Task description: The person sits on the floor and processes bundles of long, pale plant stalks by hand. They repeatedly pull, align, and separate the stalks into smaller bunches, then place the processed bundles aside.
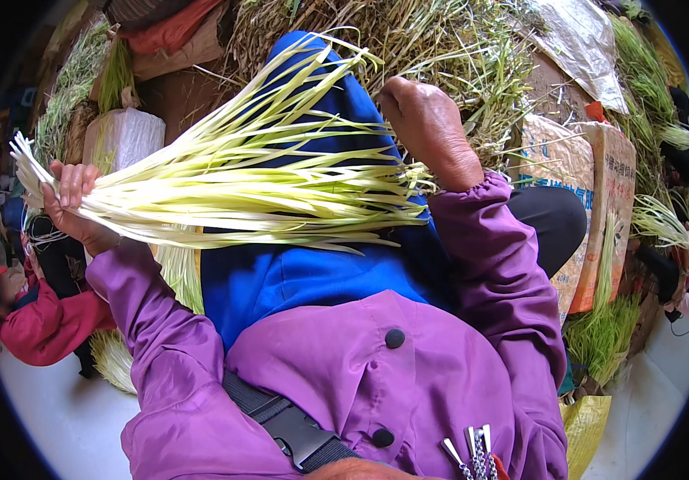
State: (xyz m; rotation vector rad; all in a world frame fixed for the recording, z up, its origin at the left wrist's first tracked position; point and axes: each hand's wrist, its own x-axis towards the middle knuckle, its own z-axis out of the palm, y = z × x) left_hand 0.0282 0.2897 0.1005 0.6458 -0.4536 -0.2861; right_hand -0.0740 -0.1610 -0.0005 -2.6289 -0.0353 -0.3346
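Note:
A large bunch of pale yellow-green leafy stalks, perhaps yellow chives (248, 186), lies fanned across blue cloth (320, 270) over my lap. My left hand (74, 201) grips it near the white stem ends at the left, the stems poking out past the fingers. Beyond the leaf tips, at the upper right of the lap, is my right hand (425, 126), its fingers curled and bent inward. Its fingertips are mostly hidden, so whether it pinches a leaf does not show. A few thin leaves pass close beside it.
A heap of dry and green leaf waste (476, 54) lies in front. Printed sacks (602, 180) stand at the right, with more green stalks (605, 336) near them. A plastic-wrapped bundle (125, 135) is at the left. Co-workers sit on both sides, one in a red top (56, 324).

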